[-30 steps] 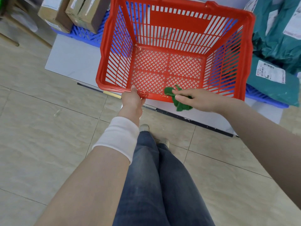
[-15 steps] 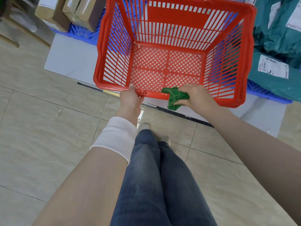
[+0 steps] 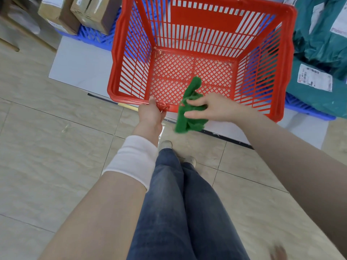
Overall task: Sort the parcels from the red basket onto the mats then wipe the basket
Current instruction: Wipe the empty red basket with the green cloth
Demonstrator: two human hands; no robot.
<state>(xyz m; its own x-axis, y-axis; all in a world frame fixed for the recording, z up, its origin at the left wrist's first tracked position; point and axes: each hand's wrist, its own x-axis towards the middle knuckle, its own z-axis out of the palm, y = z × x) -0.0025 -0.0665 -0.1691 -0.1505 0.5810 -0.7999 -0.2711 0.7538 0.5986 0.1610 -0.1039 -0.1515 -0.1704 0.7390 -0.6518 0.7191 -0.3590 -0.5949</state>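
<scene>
On the floor at my feet, my left grip (image 3: 151, 114) clamps the light, stiff red basket's (image 3: 289, 59) near rim, my right grip (image 3: 212, 107) loosely bunching the soft green cloth (image 3: 188, 117) there.

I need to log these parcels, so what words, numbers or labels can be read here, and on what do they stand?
No text can be read here.
White label on the teal parcel: barcode and print, too small and blurred.
Labels on the upper teal bags: blurred, cut off.
Labels on the cardboard boxes: blurred.
Red basket: blank panel.
Green cloth: nothing.
</scene>
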